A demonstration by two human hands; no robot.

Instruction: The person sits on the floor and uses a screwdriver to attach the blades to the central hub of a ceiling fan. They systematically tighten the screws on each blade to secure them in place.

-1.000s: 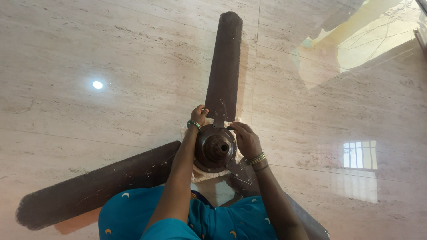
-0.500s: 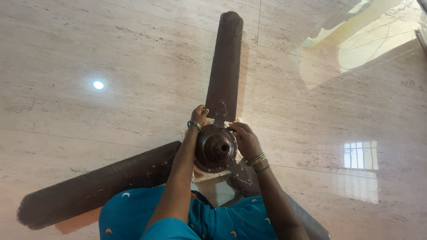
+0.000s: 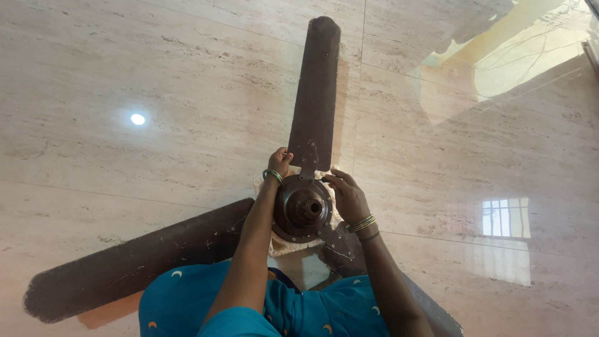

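Left hand (image 3: 280,163) gripped the root of the far blade (image 3: 316,87) beside the hub. Right hand (image 3: 347,196) rested loose, fingers spread, on the right edge of the brown motor hub (image 3: 302,208). The ceiling fan lay flat on the glossy marble floor (image 3: 156,75), pale cloth (image 3: 284,244) under the hub.

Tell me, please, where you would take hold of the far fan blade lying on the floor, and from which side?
Grip the far blade near its narrow root, by the metal bracket that meets the motor hub, coming from the side edges. It lies flat on the floor, so only its thin edges offer purchase. The left hand already rests there; the right hand is beside the hub.
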